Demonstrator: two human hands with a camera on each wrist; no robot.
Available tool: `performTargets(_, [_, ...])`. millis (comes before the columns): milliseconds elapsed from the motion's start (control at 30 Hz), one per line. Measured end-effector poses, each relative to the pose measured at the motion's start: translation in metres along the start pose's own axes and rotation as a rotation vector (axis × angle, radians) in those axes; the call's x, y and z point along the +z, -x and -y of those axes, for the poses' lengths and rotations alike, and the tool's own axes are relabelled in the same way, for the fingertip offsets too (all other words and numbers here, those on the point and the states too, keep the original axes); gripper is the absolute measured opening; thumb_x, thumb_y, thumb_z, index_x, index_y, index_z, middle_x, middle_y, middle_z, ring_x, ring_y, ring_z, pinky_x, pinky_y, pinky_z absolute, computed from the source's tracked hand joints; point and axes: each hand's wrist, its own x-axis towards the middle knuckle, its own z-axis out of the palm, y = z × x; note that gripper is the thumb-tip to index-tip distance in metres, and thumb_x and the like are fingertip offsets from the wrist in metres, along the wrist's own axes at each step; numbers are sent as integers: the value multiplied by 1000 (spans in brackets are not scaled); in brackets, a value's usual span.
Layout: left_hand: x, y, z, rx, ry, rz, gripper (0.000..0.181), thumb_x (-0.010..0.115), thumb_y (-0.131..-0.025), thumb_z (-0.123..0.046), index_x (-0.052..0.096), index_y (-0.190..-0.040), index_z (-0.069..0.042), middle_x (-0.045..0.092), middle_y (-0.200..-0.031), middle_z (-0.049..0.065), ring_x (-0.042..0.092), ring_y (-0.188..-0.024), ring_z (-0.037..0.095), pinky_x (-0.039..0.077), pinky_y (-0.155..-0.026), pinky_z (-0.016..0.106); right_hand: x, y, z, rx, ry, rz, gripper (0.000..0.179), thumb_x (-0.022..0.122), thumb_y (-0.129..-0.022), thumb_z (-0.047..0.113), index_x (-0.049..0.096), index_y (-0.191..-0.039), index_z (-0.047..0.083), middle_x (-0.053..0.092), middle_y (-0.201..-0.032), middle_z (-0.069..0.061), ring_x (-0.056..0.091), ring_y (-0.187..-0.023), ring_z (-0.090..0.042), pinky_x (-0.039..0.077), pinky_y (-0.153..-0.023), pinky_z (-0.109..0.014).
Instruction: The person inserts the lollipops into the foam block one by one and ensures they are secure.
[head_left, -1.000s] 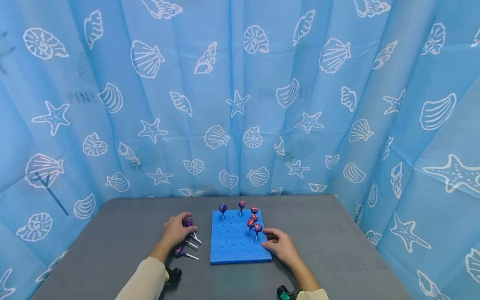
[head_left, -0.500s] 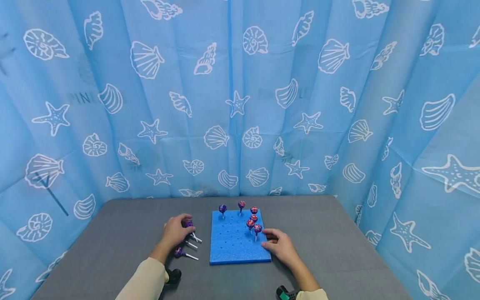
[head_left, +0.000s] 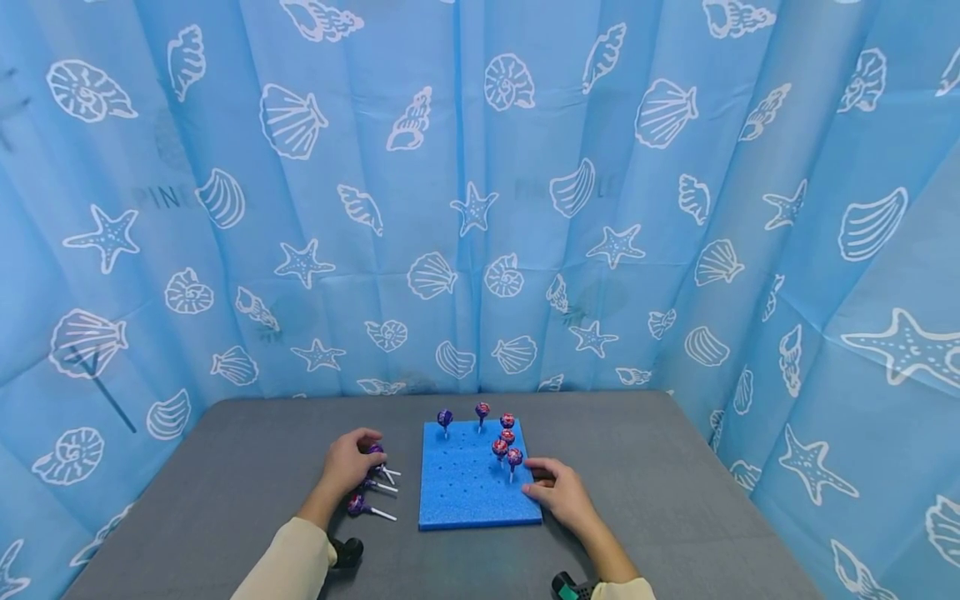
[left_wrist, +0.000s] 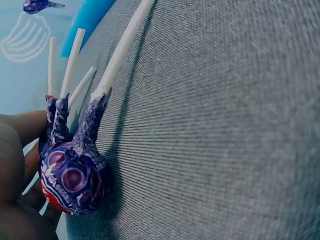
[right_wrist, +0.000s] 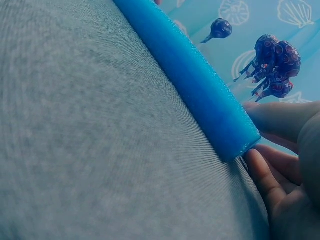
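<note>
1. The pale-blue curtain [head_left: 480,217], printed with white shells and starfish, hangs in folds behind the bench and along both its sides.
2. The grey cloth-topped bench [head_left: 645,475] carries everything else.
3. The blue board [head_left: 476,504] lies flat on the bench, between the two hands.
4. Cream sleeves [head_left: 287,560] cover the person's forearms.
5. The right hand [head_left: 557,490] is at the board's right edge; its grip is narrow, holding the board by its near right corner.
6. The left hand [head_left: 349,458] is well apart from the board, to its left; its grip is closed on a purple-wrapped lollipop [head_left: 376,451], fingers curled about the wrapper.
7. A black device [head_left: 347,552] sits below the left wrist, another with a green patch below the right.
8. Six upright lollipops [head_left: 500,448] stand in the board: two spaced along its far edge, four clustered toward its right side.
9. More lollipops lie under and beside the left hand, the nearest loose lollipop [head_left: 357,504] on the cloth, white sticks [left_wrist: 121,50] pointing toward the board.
10. Small dark holes [head_left: 452,484] dot the board's surface.
</note>
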Motion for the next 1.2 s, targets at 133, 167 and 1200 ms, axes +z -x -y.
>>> performTargets(133, [0,0,0,-4,5,5,29,78,-81,-7,69,-108,-4,68,-100,8,62,-96,28,48,-87,50,0,1,1,-5,-2,-4,38,76,-84,10,65,-119,1,63,-114,-13,62,-96,-24,55,-81,-37])
performTargets(167, [0,0,-1,-3,8,6,29,78,-81,-7,68,-108,-4,68,-100,8,62,-96,28,48,-87,50,0,2,1,-5,-3,-4,38,76,-84,10,65,-119,1,63,-114,-13,62,-96,-24,55,-81,-37])
performTargets(1200, [9,-5,-29,67,172,-5,28,77,-83,-7,69,-110,-4,68,-104,6,64,-100,25,53,-87,43,0,1,0,-4,4,2,36,75,-86,11,65,-119,2,63,-113,-12,63,-95,-23,55,-82,-37])
